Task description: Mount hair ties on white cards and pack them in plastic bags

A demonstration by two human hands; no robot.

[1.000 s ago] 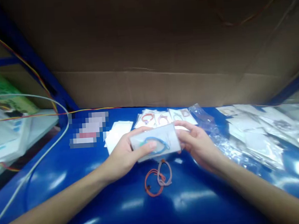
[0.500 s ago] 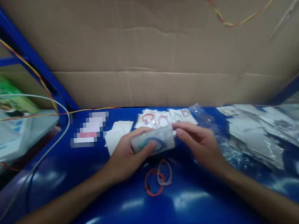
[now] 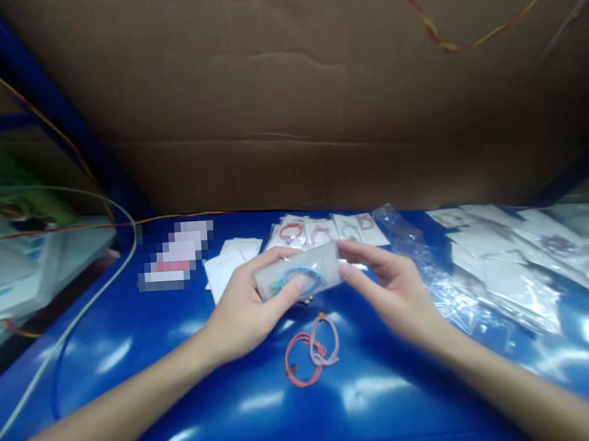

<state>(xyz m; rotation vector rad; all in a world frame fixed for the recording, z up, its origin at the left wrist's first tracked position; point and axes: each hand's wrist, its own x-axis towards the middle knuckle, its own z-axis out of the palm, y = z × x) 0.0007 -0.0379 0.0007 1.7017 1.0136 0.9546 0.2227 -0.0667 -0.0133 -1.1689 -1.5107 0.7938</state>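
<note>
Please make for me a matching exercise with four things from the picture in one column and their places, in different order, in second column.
1. loose orange looped cord
2. clear packet with a blue looped cord inside
3. blank white rectangular cards
4. crumpled clear plastic wrapping

A. to the right of the right hand
B. gripped by the left hand, thumb on top
C. overlapping a pale pink looped cord
D. just beyond the left hand

Pairs: 1-C, 2-B, 3-D, 4-A
</note>
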